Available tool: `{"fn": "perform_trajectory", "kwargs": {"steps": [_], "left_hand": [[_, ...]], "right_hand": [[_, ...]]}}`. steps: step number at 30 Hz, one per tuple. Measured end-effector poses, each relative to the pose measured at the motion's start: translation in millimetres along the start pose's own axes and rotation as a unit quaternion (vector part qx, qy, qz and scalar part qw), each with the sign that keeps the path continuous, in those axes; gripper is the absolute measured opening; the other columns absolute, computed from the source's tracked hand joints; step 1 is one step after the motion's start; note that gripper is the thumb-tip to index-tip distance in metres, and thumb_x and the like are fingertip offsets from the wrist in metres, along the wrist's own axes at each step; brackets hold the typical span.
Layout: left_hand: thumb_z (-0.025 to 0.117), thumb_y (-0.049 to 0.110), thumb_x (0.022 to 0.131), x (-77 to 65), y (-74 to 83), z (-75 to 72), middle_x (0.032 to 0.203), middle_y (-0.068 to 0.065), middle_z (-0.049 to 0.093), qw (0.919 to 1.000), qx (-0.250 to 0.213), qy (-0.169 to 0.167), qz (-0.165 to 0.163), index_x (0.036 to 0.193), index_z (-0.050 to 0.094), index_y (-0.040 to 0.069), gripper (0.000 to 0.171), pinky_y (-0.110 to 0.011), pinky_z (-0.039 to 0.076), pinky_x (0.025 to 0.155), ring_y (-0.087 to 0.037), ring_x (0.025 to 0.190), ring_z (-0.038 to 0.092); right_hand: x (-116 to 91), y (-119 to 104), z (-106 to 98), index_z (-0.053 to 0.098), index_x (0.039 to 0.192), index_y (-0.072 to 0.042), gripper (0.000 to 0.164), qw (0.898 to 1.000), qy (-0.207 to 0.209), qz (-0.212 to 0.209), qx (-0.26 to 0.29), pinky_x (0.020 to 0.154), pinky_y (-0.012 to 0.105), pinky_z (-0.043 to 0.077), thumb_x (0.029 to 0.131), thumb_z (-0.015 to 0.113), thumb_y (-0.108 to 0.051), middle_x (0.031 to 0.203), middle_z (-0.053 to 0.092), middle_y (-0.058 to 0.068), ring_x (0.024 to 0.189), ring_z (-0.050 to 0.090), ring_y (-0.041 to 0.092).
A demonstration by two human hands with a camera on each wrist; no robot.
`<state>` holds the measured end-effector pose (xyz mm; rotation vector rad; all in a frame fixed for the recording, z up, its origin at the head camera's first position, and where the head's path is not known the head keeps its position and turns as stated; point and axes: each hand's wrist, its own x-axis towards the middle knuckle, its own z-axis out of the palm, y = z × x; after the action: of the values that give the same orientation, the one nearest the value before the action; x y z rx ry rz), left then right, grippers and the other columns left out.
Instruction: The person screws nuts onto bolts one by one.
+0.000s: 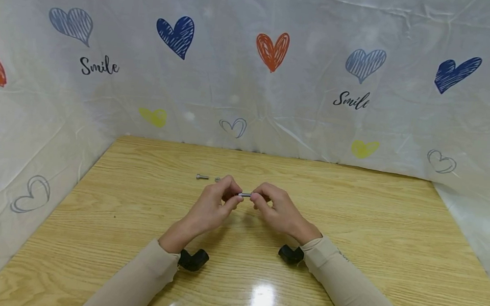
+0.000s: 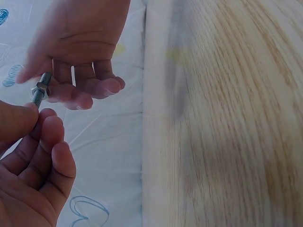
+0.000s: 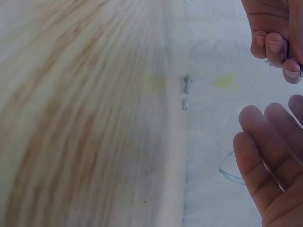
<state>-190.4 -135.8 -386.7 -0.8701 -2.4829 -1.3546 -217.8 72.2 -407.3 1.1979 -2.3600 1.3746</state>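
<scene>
Over the middle of the table, my left hand [image 1: 211,204] pinches a silver bolt [image 1: 246,195] held roughly level. A hex nut [image 2: 41,87] sits partway along the bolt's threaded shaft. My right hand [image 1: 278,209] meets the bolt's other end, its thumb and index finger curled around the nut. In the left wrist view the remaining right fingers [image 2: 97,85] hang loosely. The bolt's head is hidden in the left fingertips. Behind the left hand lie a second bolt [image 1: 202,177] and a small nut [image 1: 218,180], partly covered by the fingers in the head view.
The wood-grain table [image 1: 354,217] is bounded at the back and sides by a white cloth [image 1: 301,119] printed with hearts. Black wrist mounts [image 1: 194,260] hang under both beige sleeves [image 1: 137,275]. Light glares off the table near its front.
</scene>
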Motion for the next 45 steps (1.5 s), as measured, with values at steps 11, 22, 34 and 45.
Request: {"fn": "perform_trajectory", "kwargs": {"steps": [11,22,34,45], "left_hand": [[0.059,0.004,0.094,-0.5,-0.2,-1.4,0.080,0.001,0.058,1.0000,0.006,0.003,0.003,0.097,0.054,0.007,0.006,-0.028,0.048,0.061,-0.011,0.067,0.055],[0.060,0.004,0.094,0.3,-0.1,-1.4,0.080,0.002,0.059,1.0000,0.003,0.005,0.005,0.097,0.055,0.008,0.007,-0.027,0.048,0.060,-0.010,0.066,0.054],[0.059,0.004,0.094,0.2,0.1,-0.6,0.079,-0.001,0.058,1.0000,0.004,-0.002,0.002,0.097,0.054,0.007,0.006,-0.028,0.048,0.060,-0.011,0.065,0.054],[0.059,0.005,0.094,-0.1,0.6,-0.6,0.081,-0.001,0.058,1.0000,0.005,-0.003,0.003,0.097,0.054,0.007,0.006,-0.028,0.048,0.061,-0.012,0.066,0.054]], "right_hand": [[-1.1,1.4,0.8,0.051,0.118,-0.011,0.025,1.000,0.003,0.013,0.016,0.077,0.033,0.052,0.095,0.061,-0.016,0.107,0.063,0.006,0.084,0.061,0.009],[-0.1,5.5,1.6,0.060,0.100,-0.007,0.010,1.000,0.002,-0.015,0.011,0.068,0.034,0.050,0.100,0.053,-0.015,0.087,0.059,-0.002,0.075,0.058,0.010],[-1.0,4.2,1.1,0.056,0.114,-0.010,0.020,1.000,-0.002,0.013,0.006,0.074,0.032,0.051,0.097,0.058,-0.021,0.100,0.062,0.001,0.081,0.060,0.009],[-0.2,2.9,2.0,0.055,0.112,-0.009,0.017,1.000,0.004,-0.012,0.009,0.076,0.028,0.052,0.096,0.059,-0.011,0.101,0.063,0.006,0.084,0.061,0.009]]}}
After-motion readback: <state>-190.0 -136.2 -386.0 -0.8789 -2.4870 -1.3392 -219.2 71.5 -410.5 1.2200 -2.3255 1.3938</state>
